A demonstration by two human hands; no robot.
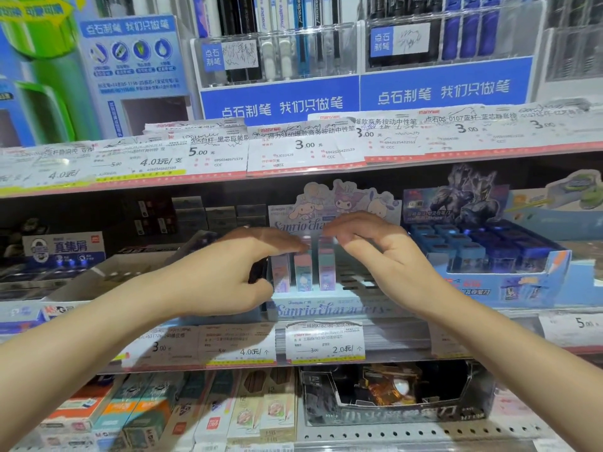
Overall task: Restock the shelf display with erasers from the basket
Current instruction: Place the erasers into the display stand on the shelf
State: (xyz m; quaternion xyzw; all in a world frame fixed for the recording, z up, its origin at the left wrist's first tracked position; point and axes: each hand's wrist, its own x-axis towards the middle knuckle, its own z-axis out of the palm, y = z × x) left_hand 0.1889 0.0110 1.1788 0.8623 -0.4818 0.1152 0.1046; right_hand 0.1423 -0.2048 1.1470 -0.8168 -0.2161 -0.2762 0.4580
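We reach into the middle shelf (326,353), where three erasers (303,270) stand upright in the Sanrio display box (326,309). Our left hand (235,272) pinches their tops; our right hand (375,252) hovers above them, fingers curled and empty.

The erasers (303,272) under my fingers (293,246) wear pastel pink, lilac and mint sleeves printed with cartoon characters. Their display box (326,309) is pale blue with purple script. Right of it, a deep blue box (509,288) carries orange lettering.
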